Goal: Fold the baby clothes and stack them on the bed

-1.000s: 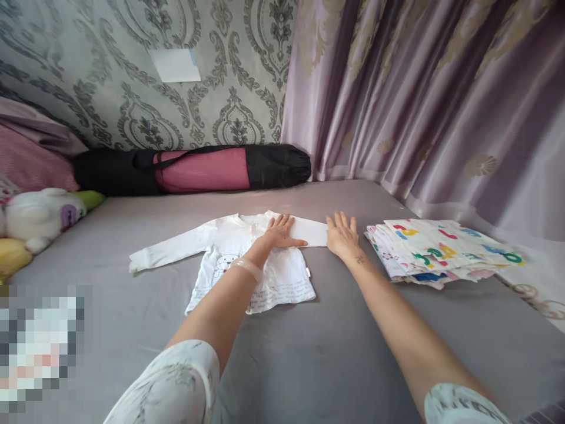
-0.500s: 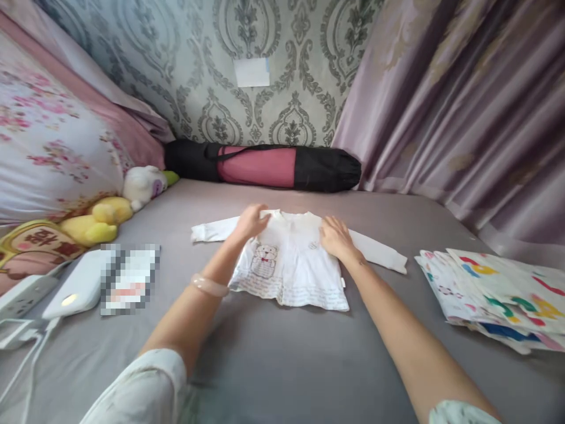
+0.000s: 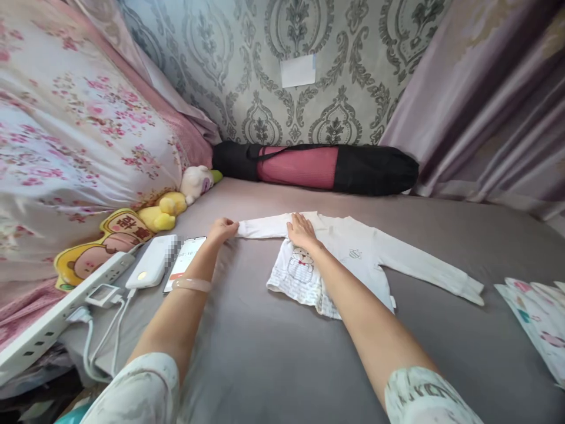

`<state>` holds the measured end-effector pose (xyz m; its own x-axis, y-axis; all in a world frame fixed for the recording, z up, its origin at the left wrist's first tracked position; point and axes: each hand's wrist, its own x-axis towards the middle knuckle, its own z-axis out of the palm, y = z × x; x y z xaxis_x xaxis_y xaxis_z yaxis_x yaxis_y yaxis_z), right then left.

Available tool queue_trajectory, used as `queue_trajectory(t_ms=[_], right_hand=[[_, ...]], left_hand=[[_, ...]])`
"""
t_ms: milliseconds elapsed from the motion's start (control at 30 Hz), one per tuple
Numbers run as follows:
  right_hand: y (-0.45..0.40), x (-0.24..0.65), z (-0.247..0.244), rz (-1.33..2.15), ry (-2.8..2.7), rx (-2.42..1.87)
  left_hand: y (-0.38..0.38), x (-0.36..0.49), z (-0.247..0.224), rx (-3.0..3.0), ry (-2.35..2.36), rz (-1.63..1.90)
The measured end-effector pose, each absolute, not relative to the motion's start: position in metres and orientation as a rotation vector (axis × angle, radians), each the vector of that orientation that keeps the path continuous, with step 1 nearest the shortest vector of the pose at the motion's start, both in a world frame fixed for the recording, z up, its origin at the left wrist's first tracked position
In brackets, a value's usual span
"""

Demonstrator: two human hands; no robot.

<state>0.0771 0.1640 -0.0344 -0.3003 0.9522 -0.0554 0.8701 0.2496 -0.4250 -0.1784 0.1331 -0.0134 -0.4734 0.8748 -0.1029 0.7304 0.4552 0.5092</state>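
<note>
A small white long-sleeved shirt with a bear print lies spread on the grey bed sheet. My left hand pinches the cuff of the sleeve on the left, which is drawn out straight. On the chest near that shoulder, my right hand rests flat with its fingers stretched out. The other sleeve reaches out to the right, slanting toward me. My right forearm hides part of the shirt's front and hem.
A black and pink rolled bag lies along the wall. To the left are plush toys, a phone, a white power bank and a power strip with cables. Folded printed cloths sit at the right edge.
My left hand has moved from the shirt's shoulder out to the sleeve cuff. My right hand has crossed from the right shoulder to the left side of the chest. The view has turned left.
</note>
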Motion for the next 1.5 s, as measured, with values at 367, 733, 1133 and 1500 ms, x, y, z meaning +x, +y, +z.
queue_trajectory(t_ms=[367,733,1133,1500], right_hand=[[0.154,0.071,-0.045,0.331,-2.318,-1.756],[0.153,0.068,-0.045,0.256,-2.326,-1.804],[0.152,0.072,-0.039,0.188,-2.524,-1.872],[0.154,0.067,-0.045,0.231,-2.366,-1.841]], left_hand=[[0.138,-0.172,-0.005,1.325,2.182,0.771],[0.124,-0.146,-0.011,1.878,2.658,0.197],[0.152,-0.008,-0.039,2.042,1.85,0.514],[0.13,-0.104,-0.048,2.258,2.217,0.149]])
